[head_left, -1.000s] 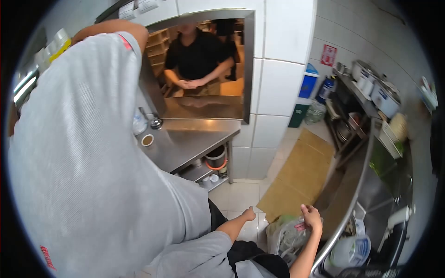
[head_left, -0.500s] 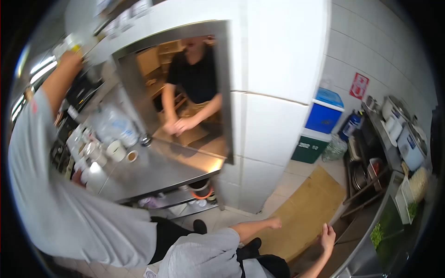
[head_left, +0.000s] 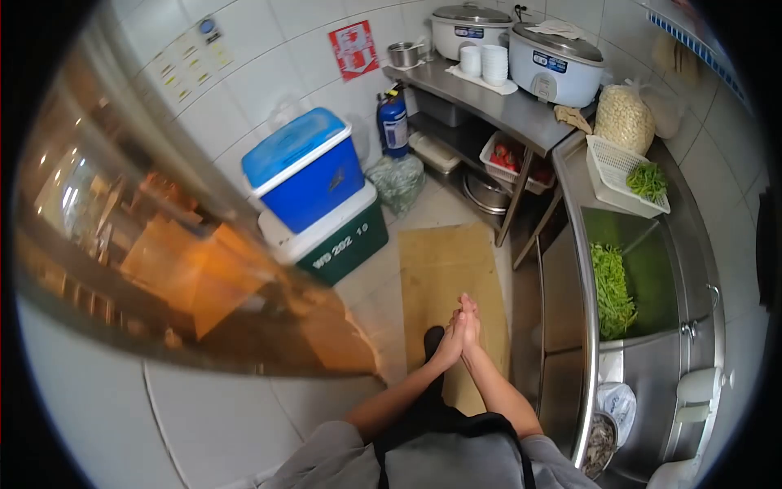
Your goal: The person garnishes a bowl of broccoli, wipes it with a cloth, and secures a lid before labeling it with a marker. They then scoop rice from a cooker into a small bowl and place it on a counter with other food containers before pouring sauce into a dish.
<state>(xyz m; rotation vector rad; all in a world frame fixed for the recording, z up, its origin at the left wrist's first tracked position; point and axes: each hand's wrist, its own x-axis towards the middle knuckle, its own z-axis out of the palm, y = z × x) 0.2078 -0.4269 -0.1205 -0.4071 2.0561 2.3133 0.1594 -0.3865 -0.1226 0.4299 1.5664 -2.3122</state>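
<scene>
My left hand (head_left: 450, 345) and my right hand (head_left: 472, 331) are pressed against each other, palm to palm, in front of my body. Their fingers are closed together and point away from me; no object shows in them. Below the hands lies a flat brown cardboard sheet (head_left: 440, 269) on the tiled floor, with a dark shoe (head_left: 433, 338) on it. To the right of my hands runs the front of a steel sink counter (head_left: 588, 326).
The sink holds green vegetables (head_left: 611, 293); a white basket (head_left: 607, 175) sits at its far end. Rice cookers (head_left: 556, 69) stand on a steel shelf unit (head_left: 489, 110). A blue cooler (head_left: 309, 163) rests on a green one (head_left: 350, 244). A metal-framed opening (head_left: 204, 359) is at left.
My view has swung right, from the serving window and a co-worker in grey toward the sink and coolers. My hands, apart before, are now together.
</scene>
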